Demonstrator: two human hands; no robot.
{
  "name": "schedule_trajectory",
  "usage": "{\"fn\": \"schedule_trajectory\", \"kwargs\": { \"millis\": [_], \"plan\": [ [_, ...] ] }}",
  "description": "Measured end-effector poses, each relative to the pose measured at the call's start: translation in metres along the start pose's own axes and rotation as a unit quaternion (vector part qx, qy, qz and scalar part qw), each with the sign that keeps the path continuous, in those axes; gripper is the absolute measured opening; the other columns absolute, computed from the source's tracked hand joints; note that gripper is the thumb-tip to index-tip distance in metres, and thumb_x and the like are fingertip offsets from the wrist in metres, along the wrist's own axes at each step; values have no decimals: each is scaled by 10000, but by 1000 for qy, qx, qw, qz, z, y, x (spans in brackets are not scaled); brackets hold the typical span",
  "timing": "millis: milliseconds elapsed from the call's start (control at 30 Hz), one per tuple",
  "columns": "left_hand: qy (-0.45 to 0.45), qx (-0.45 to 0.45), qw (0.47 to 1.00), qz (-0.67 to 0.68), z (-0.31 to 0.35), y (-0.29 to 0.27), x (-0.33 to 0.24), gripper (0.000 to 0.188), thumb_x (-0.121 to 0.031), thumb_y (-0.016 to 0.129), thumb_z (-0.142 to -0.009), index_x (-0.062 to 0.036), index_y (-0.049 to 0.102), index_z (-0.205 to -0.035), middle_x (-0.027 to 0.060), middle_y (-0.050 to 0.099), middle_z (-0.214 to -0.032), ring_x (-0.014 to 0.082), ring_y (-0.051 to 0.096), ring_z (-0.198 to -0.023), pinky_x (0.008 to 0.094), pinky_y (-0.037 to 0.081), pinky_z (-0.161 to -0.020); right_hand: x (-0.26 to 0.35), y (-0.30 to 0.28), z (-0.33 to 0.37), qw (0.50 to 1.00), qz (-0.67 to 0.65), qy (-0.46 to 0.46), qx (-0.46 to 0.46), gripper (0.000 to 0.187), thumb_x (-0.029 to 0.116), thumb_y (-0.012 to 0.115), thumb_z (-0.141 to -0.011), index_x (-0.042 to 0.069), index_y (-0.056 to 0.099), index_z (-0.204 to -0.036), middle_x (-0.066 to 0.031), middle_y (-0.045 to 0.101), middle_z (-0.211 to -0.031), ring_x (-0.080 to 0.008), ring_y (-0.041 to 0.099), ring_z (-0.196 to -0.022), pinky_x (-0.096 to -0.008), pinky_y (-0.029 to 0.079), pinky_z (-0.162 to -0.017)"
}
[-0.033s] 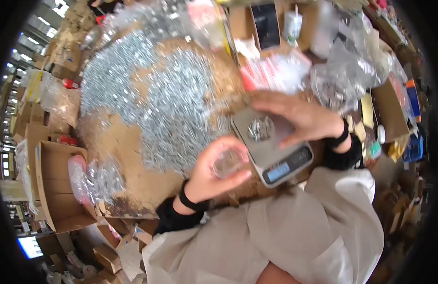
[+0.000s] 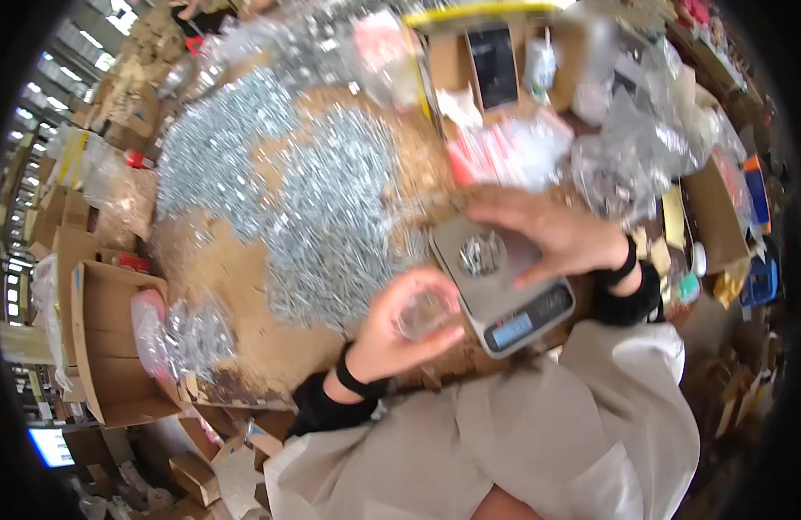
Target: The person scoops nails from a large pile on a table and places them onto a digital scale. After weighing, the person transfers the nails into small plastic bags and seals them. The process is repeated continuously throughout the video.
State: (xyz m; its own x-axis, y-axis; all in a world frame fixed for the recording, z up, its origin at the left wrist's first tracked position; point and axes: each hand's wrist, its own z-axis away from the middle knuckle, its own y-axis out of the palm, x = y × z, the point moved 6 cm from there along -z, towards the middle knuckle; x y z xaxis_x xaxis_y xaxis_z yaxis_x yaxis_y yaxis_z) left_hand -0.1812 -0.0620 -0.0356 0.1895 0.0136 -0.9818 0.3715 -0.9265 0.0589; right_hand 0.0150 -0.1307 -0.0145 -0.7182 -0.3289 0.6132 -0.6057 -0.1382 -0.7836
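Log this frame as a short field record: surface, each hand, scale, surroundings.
surface: table strewn with a wide heap of small silver screws
left hand: left hand holds a small clear bag beside the scale
right hand: right hand rests over the far side of the grey digital scale
scale load: small pile of screws on the platform
surroundings: open cardboard box at left, clear plastic bags at right
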Motion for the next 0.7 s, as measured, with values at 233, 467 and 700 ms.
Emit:
{"fn": "schedule_trajectory", "kwargs": {
  "millis": [233,467,700],
  "plan": [
    [-6,-3,1000,20,4,2,7,395,35,750,-813,-39,544,-1143,47,594,-1021,136,593,-967,305,473,-885,1,2,3,1000,-4,24,0,888,217,852,-681,24,420,-1432,-194,500,-1387,-381,437,-1323,-473,330,-1124],
    [-10,-18,1000,0,1,-1,8,385,10,750,-821,-36,550,-1147,48,597,-1030,135,589,-977,299,468,-877,5,-7,12,999,-2,38,-25,826,201,827,-717,12,431,-1416,-190,514,-1365,-372,486,-1271,-440,365,-1092],
    [-18,-16,1000,3,0,-2,10,377,11,745,-823,-34,555,-1146,49,600,-1034,136,589,-979,299,468,-879,0,-17,23,996,-6,77,-45,777,237,812,-749,14,455,-1402,-193,549,-1324,-370,512,-1240,-443,372,-1081]
  ]
}}
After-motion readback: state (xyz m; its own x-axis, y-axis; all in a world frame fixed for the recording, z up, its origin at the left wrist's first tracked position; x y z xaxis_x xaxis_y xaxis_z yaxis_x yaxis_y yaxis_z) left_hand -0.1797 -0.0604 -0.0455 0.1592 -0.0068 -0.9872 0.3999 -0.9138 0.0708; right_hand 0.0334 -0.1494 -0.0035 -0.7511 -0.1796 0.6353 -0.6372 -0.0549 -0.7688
